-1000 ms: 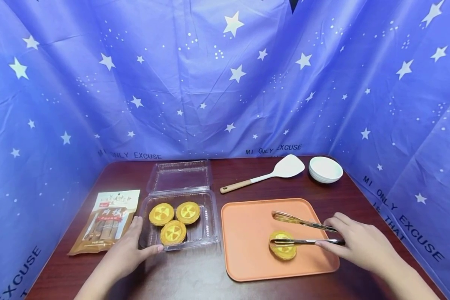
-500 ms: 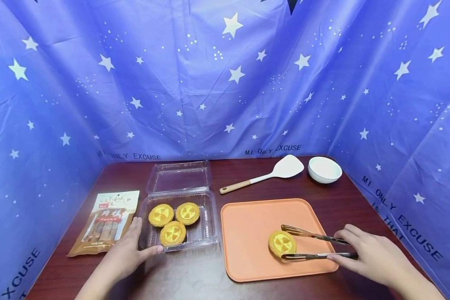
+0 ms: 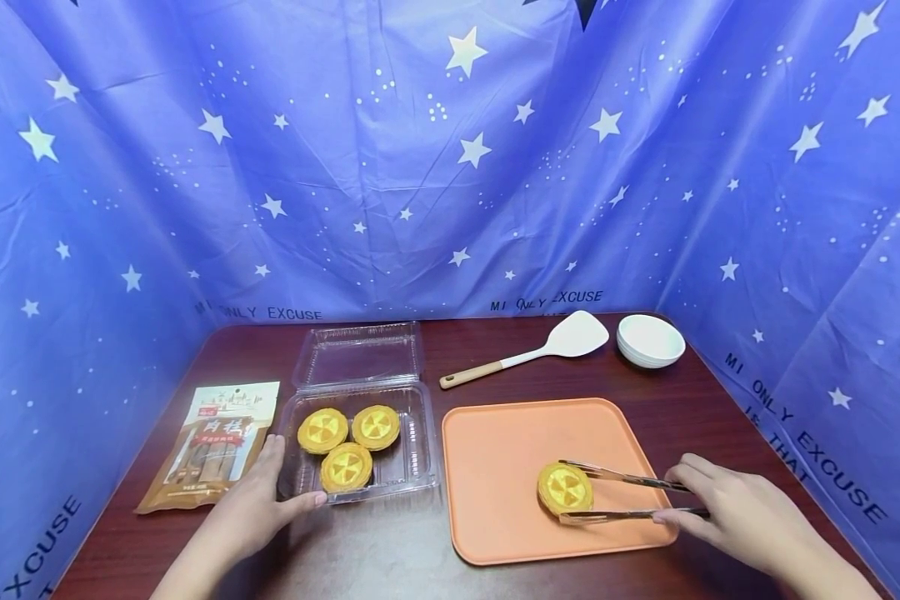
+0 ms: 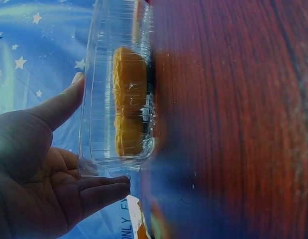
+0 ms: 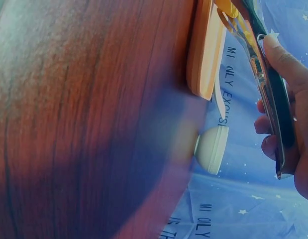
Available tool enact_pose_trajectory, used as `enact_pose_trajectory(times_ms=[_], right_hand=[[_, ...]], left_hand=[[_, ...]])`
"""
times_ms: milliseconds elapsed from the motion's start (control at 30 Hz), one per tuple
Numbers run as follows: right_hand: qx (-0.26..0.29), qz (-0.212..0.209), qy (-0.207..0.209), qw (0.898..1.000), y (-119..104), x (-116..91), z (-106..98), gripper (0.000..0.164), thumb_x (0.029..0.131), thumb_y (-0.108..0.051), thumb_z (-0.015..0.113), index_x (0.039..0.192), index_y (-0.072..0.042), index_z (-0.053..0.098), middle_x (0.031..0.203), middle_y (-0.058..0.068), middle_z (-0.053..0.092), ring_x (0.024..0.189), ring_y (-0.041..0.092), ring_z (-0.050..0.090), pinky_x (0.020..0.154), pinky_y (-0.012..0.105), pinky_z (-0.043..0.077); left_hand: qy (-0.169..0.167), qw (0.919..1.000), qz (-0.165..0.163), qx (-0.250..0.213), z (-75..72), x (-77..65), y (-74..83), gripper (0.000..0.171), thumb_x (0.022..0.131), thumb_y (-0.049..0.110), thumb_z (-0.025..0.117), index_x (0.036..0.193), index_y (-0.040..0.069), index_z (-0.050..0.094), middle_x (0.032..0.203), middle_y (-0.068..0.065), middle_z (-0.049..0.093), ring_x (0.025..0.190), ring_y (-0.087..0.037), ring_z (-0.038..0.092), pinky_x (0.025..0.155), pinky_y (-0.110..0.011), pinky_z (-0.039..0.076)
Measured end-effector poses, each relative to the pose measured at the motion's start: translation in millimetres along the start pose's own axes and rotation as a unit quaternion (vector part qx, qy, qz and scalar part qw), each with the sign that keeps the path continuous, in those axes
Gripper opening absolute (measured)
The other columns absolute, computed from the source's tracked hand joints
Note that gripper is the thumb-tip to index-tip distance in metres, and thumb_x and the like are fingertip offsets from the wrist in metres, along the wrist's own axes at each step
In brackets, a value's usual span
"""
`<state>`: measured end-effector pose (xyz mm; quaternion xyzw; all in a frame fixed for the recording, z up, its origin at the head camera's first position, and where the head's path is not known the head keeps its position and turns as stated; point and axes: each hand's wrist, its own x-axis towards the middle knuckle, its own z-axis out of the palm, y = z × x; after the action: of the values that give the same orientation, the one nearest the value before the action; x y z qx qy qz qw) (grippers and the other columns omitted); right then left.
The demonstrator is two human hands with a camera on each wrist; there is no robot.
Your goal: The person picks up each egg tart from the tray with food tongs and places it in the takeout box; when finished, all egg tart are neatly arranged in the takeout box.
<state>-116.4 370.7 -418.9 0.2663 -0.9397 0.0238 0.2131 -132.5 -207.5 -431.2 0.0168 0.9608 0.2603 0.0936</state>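
Observation:
My right hand grips a pair of metal tongs, with the thumb on one arm and the fingers on the other. The tongs' arms are spread, their tips at the far and near edges of a round yellow egg tart on the orange tray. My left hand rests against the near left corner of a clear plastic container; its thumb and outstretched fingers touch two sides. Inside the container lie three egg tarts. The left wrist view shows the hand around the container's corner.
A packet of brown sticks lies left of the container, beside my left hand. The container's open lid lies back. Behind the tray are a white turner with a wooden handle and white bowls. A starry blue curtain surrounds the table.
My right hand has moved right and slightly nearer. The tongs have shifted from over the tart so their tips now flank it. The left hand and container have stayed put.

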Motion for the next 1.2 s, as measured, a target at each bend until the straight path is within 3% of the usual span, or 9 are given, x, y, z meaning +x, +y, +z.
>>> enact_pose_trajectory(times_ms=[333, 633, 933, 1200], right_hand=[[-0.007, -0.017, 0.017, 1.0, -1.1, 4.4, 0.1, 0.038, 0.067, -0.054, 0.082, 0.088, -0.028, 0.064, 0.085, -0.021, 0.058, 0.058, -0.01, 0.049, 0.043, 0.02, 0.039], [-0.002, -0.009, 0.019, 1.0, -6.6, 14.3, 1.1, 0.039, 0.068, -0.053, 0.082, 0.088, -0.027, 0.062, 0.083, -0.02, 0.056, 0.054, -0.012, 0.034, 0.041, 0.02, 0.032], [0.005, -0.002, 0.021, 1.0, -18.7, 29.4, 3.1, 0.04, 0.07, -0.057, 0.079, 0.089, -0.027, 0.06, 0.076, -0.022, 0.047, 0.055, -0.012, 0.029, 0.043, 0.018, 0.027], [0.002, -0.003, 0.032, 0.999, -31.3, 43.6, 5.2, 0.042, 0.071, -0.058, 0.078, 0.091, -0.024, 0.064, 0.086, -0.02, 0.058, 0.054, -0.008, 0.046, 0.042, 0.022, 0.037]], left_hand=[[0.0, 1.0, 0.001, 0.002, 0.5, -0.2, -0.8, 0.123, 0.08, 0.071, 0.063, 0.153, -0.011, 0.007, 0.157, -0.036, 0.007, 0.141, -0.056, 0.017, 0.108, -0.071, 0.022], [-0.002, 1.0, -0.006, 0.0, -0.5, 0.3, 0.4, 0.123, 0.08, 0.071, 0.063, 0.153, -0.01, 0.006, 0.158, -0.035, 0.006, 0.142, -0.055, 0.016, 0.109, -0.071, 0.021], [-0.005, 0.9999, -0.009, 0.0, 0.1, 1.2, -0.2, 0.123, 0.079, 0.071, 0.063, 0.153, -0.01, 0.006, 0.158, -0.035, 0.006, 0.142, -0.055, 0.016, 0.108, -0.071, 0.022], [0.002, 1.0, -0.002, -0.001, 0.6, 0.8, -0.5, 0.123, 0.079, 0.071, 0.064, 0.152, -0.011, 0.008, 0.157, -0.035, 0.008, 0.141, -0.055, 0.018, 0.109, -0.071, 0.023]])
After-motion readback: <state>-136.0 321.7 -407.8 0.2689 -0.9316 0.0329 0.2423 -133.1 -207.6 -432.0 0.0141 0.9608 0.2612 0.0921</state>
